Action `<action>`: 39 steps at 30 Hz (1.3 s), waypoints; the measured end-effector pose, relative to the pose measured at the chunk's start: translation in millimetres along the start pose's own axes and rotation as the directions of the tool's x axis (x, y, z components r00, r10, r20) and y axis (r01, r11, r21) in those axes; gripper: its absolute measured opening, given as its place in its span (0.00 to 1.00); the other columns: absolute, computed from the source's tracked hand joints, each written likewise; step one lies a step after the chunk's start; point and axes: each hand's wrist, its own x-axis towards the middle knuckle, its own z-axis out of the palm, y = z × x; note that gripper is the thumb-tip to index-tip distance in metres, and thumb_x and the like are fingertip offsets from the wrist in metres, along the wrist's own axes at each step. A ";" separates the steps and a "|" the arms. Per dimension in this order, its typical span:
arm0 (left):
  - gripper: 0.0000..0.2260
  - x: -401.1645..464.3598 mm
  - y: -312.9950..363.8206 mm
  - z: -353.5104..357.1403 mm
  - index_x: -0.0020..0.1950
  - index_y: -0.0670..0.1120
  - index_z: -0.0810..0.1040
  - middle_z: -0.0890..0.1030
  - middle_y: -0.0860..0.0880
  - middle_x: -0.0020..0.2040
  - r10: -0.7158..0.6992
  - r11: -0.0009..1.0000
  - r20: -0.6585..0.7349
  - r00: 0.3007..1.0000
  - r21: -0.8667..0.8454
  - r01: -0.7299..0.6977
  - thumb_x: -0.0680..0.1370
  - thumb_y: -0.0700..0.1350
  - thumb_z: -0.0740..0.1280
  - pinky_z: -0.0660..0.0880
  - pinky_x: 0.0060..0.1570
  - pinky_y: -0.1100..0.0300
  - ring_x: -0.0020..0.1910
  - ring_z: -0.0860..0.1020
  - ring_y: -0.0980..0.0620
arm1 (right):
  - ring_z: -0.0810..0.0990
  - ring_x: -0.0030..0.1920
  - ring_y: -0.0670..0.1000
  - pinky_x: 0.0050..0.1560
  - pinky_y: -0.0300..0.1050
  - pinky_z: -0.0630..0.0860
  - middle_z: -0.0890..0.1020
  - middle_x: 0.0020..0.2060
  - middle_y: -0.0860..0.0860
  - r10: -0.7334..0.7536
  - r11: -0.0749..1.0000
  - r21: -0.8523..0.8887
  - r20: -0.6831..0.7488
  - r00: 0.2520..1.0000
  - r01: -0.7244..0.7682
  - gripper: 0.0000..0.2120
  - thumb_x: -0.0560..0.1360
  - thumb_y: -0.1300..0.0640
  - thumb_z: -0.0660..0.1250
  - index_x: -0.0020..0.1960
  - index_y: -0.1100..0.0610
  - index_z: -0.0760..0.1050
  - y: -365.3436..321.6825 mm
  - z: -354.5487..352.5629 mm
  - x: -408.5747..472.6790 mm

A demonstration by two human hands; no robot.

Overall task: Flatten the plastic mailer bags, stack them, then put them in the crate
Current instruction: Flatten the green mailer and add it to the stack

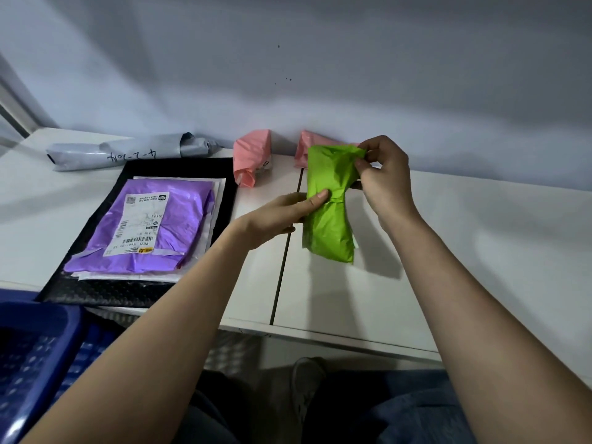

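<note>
green mailer (330,206): crumpled, held above the table (448,235) | left hand (282,216): grip clamped on its middle to steady it | right hand (384,174): pinching top edge, likely to unroll it | purple mailer (179,213): flattened atop stack, left | crate (41,347): near-left

We see a dim, bluish-toned frame with soft light falling from above; blurred shadows cross the wall (320,75) and desk (448,235). Wide-angle bending curves the edges, and the lower corners look soft.
</note>
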 end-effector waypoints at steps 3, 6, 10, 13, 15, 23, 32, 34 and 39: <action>0.22 -1.2 2.6 4.3 0.63 0.51 0.75 0.81 0.55 0.56 0.023 0.999 0.027 0.999 -0.046 -0.021 0.74 0.61 0.66 0.72 0.62 0.57 0.53 0.79 0.56 | 0.80 0.46 0.59 0.48 0.61 0.79 0.76 0.37 0.44 0.004 1.000 -0.023 -0.012 1.000 -0.004 0.14 0.70 0.65 0.59 0.37 0.45 0.70 2.7 1.3 2.3; 0.24 1.1 3.9 3.2 0.65 0.49 0.73 0.81 0.53 0.58 0.086 0.995 -0.093 0.992 -0.051 -0.091 0.72 0.55 0.71 0.75 0.58 0.58 0.55 0.80 0.56 | 0.76 0.41 0.54 0.45 0.49 0.77 0.74 0.36 0.46 0.008 0.996 -0.089 -0.031 0.999 -0.011 0.11 0.72 0.68 0.60 0.42 0.52 0.73 7.2 1.2 6.4; 0.27 0.3 5.6 -3.5 0.63 0.47 0.74 0.81 0.49 0.56 0.090 0.996 -0.320 0.943 0.014 -0.090 0.68 0.55 0.75 0.77 0.58 0.53 0.54 0.80 0.52 | 0.74 0.41 0.50 0.36 0.34 0.67 0.76 0.37 0.49 -0.014 0.980 -0.198 -0.041 0.999 0.006 0.10 0.72 0.68 0.61 0.48 0.60 0.77 10.3 -5.3 7.5; 0.21 -1.0 11.8 -5.2 0.59 0.44 0.77 0.82 0.45 0.54 0.150 0.989 -0.387 0.910 0.072 -0.132 0.70 0.52 0.74 0.78 0.55 0.52 0.52 0.81 0.49 | 0.72 0.39 0.51 0.31 0.27 0.64 0.73 0.32 0.44 -0.011 0.969 -0.249 -0.063 0.998 -0.005 0.11 0.70 0.69 0.60 0.48 0.61 0.77 9.9 -7.9 8.2; 0.22 -1.0 14.6 -5.0 0.57 0.43 0.77 0.82 0.44 0.52 0.197 0.979 -0.423 0.885 0.123 -0.160 0.69 0.53 0.75 0.78 0.55 0.49 0.51 0.81 0.47 | 0.72 0.39 0.51 0.31 0.26 0.64 0.71 0.31 0.42 -0.019 0.966 -0.260 -0.063 0.998 0.002 0.12 0.70 0.70 0.59 0.48 0.60 0.77 9.4 -7.3 8.3; 0.18 -0.4 -0.5 -3.2 0.51 0.39 0.74 0.75 0.45 0.47 0.562 0.749 -0.516 0.646 0.650 -0.132 0.69 0.46 0.75 0.61 0.37 0.58 0.41 0.71 0.48 | 0.77 0.49 0.53 0.52 0.36 0.72 0.74 0.54 0.54 0.032 0.944 -0.331 0.113 0.993 0.007 0.12 0.74 0.58 0.63 0.57 0.52 0.75 15.2 -5.9 3.8; 0.12 -0.8 -12.3 16.6 0.52 0.42 0.72 0.72 0.42 0.56 0.608 0.368 -0.212 0.765 0.929 -0.035 0.69 0.35 0.64 0.69 0.45 0.48 0.55 0.71 0.39 | 0.79 0.51 0.57 0.49 0.54 0.80 0.75 0.55 0.56 0.529 0.846 -0.157 0.372 0.763 -0.510 0.25 0.74 0.57 0.68 0.68 0.55 0.63 16.5 -6.0 -7.2; 0.13 0.0 -13.6 20.6 0.55 0.43 0.70 0.69 0.44 0.59 0.533 0.354 -0.194 0.824 0.935 -0.008 0.71 0.38 0.64 0.68 0.47 0.50 0.57 0.69 0.42 | 0.79 0.55 0.57 0.55 0.53 0.79 0.77 0.54 0.59 0.500 0.866 -0.173 0.350 0.792 -0.470 0.31 0.69 0.67 0.71 0.67 0.54 0.64 25.6 -4.2 -3.9; 0.30 0.8 -23.7 18.1 0.59 0.46 0.68 0.65 0.48 0.63 0.290 0.508 -0.036 0.956 0.853 -0.122 0.64 0.55 0.76 0.73 0.55 0.48 0.59 0.70 0.47 | 0.76 0.45 0.54 0.53 0.49 0.77 0.73 0.38 0.53 0.510 0.851 -0.340 0.349 0.786 -0.401 0.31 0.67 0.74 0.66 0.66 0.54 0.67 36.3 -4.9 -4.2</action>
